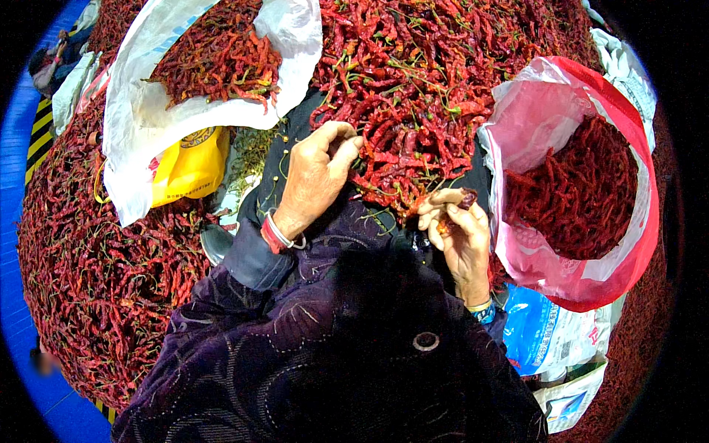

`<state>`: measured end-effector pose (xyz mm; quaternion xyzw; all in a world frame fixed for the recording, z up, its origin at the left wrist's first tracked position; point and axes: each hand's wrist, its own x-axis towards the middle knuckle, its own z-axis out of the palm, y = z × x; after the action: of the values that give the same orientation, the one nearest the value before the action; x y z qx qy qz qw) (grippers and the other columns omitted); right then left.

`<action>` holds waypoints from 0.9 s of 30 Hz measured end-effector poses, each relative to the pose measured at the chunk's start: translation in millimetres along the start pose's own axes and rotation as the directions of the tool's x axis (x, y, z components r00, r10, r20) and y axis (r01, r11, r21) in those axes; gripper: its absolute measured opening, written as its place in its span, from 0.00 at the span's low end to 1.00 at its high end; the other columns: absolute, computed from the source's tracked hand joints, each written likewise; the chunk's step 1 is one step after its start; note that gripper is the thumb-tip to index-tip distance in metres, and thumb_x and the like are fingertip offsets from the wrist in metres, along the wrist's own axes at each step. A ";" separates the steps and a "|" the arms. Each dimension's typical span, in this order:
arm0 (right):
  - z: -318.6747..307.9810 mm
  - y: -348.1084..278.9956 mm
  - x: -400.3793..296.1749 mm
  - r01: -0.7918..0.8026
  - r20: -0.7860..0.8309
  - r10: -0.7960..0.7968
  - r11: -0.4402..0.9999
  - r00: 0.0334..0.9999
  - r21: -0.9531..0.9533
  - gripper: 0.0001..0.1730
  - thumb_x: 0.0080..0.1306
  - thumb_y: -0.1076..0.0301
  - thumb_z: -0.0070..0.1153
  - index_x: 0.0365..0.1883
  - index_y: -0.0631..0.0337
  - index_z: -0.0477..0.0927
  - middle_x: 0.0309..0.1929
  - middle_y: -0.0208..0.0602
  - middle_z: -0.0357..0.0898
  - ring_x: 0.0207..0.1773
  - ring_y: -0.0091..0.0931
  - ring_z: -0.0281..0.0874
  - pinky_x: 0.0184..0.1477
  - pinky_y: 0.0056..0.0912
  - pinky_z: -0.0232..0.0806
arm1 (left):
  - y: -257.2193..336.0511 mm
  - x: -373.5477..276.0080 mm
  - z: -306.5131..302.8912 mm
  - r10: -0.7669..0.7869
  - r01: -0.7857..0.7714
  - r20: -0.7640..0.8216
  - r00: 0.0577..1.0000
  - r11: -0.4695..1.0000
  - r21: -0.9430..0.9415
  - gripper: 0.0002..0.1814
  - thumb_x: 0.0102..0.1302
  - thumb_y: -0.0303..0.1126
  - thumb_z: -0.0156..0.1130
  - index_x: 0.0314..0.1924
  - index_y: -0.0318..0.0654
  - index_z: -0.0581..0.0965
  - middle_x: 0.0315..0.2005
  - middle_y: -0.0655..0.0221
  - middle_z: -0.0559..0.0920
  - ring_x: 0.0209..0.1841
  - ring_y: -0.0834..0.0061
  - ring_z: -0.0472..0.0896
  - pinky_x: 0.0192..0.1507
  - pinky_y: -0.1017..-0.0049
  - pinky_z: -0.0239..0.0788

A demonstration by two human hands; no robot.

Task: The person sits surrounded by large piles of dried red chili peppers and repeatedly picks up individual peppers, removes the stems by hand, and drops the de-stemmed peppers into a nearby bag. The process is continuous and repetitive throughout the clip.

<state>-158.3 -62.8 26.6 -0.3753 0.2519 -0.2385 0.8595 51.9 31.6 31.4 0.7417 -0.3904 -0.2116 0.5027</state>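
In front of me a heap of dried red chili peppers (404,105), many with green stems, reaches down onto my lap. My left hand (318,174) hovers at the heap's left edge. Its thumb and index fingertip come together, and whether a small stem is between them is not clear. In my right hand (462,230), near the heap's lower right edge, a dark red chili pepper (469,198) pokes out by the fingertips. An orange-red piece (445,227) shows under those fingers.
A white sack (124,127) of chilies lies at upper left, above a yellow bag (191,171). On the right, a red-and-pink bag (581,288) holds darker chilies. Printed plastic packaging (532,326) lies below it. More chilies (111,277) spread leftward. Another person (55,63) is at far upper left.
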 end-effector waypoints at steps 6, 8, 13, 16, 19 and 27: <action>6.8 -1.5 -3.8 -0.004 0.004 0.005 0.986 1.000 -0.167 0.13 0.66 0.70 0.42 0.43 0.70 0.73 0.23 0.35 0.73 0.19 0.16 0.60 0.22 0.15 0.53 | -22.8 2.7 21.9 -0.162 0.179 0.091 0.983 0.956 -0.233 0.08 0.61 0.29 0.60 0.36 0.30 0.77 0.20 0.76 0.76 0.24 0.84 0.71 0.26 0.81 0.64; 16.2 -12.6 -9.3 0.113 -0.036 -0.124 0.966 0.992 -0.231 0.13 0.66 0.70 0.41 0.42 0.70 0.73 0.20 0.32 0.69 0.18 0.16 0.58 0.21 0.15 0.51 | -26.7 2.5 16.0 -0.262 0.301 0.148 0.953 0.828 -0.473 0.08 0.64 0.30 0.58 0.39 0.33 0.77 0.22 0.73 0.77 0.18 0.89 0.68 0.19 0.87 0.59; 72.2 -71.9 27.9 0.692 0.189 -0.683 0.721 0.706 0.020 0.11 0.66 0.70 0.43 0.40 0.69 0.72 0.20 0.33 0.67 0.18 0.18 0.59 0.18 0.19 0.52 | -25.5 -6.5 -20.5 -0.305 0.355 0.208 0.929 0.581 -0.732 0.13 0.68 0.37 0.53 0.38 0.32 0.75 0.23 0.69 0.77 0.18 0.85 0.71 0.20 0.84 0.63; 109.9 -100.5 80.6 0.835 0.435 -0.745 0.298 0.506 -0.462 0.12 0.61 0.70 0.49 0.39 0.68 0.73 0.28 0.41 0.73 0.23 0.29 0.69 0.24 0.27 0.62 | -16.1 -0.9 -0.7 -0.211 0.410 0.353 0.912 0.400 -0.820 0.13 0.68 0.38 0.52 0.38 0.34 0.74 0.23 0.69 0.77 0.19 0.84 0.70 0.20 0.83 0.62; 124.7 -64.9 117.0 0.784 0.651 -0.486 0.129 0.584 -0.607 0.16 0.65 0.68 0.47 0.50 0.64 0.73 0.43 0.35 0.77 0.40 0.21 0.74 0.44 0.23 0.66 | -15.3 -8.5 -26.5 -0.256 0.392 0.309 0.916 0.410 -0.824 0.12 0.69 0.37 0.50 0.37 0.35 0.74 0.23 0.69 0.77 0.19 0.84 0.69 0.20 0.82 0.60; 36.6 10.1 22.3 -0.274 0.264 0.353 0.916 0.897 -0.294 0.21 0.68 0.55 0.41 0.39 0.66 0.75 0.20 0.26 0.70 0.18 0.14 0.58 0.20 0.16 0.50 | 9.0 -29.8 -27.4 -0.186 0.294 0.234 0.954 0.725 -0.623 0.09 0.67 0.31 0.52 0.37 0.30 0.74 0.26 0.62 0.79 0.20 0.79 0.74 0.22 0.81 0.66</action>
<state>-116.7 -50.8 34.8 -0.4675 0.1986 0.0002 0.8614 49.9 69.3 48.4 0.5459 -0.2309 -0.4544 0.6650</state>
